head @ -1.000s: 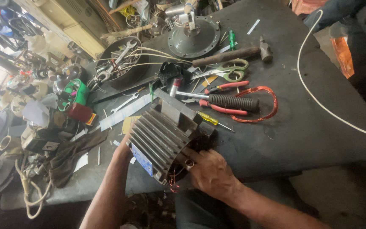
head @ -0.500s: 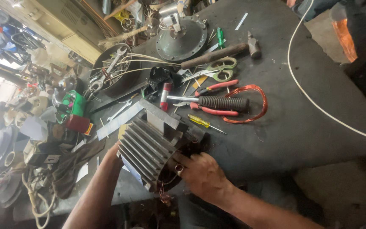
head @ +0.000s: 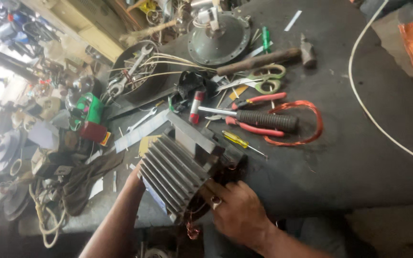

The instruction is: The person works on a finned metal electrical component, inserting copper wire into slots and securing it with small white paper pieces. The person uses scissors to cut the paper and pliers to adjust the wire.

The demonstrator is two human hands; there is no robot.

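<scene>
Head view: one finned motor housing (head: 180, 174) lies at the bench's near edge, gripped between two hands. Right hand (head: 237, 212) clasps its near open end; left hand (head: 135, 179), mostly hidden behind its left side, grip unclear. Beyond lie one hammer (head: 268, 58) and one pair of scissors (head: 259, 79).

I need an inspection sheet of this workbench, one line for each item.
Surface: dark workbench top, dusty, bare at the right.
Job's things: grey finned metal motor housing at the near edge, copper wire showing at its end.
Clutter: wooden-handled hammer, green-handled scissors, red-handled pliers, yellow screwdriver.
Grippers: left hand behind the housing; right hand on its open end.
Cables: white cable; copper wire coil.
Surroundings: crowded parts at the left.
</scene>
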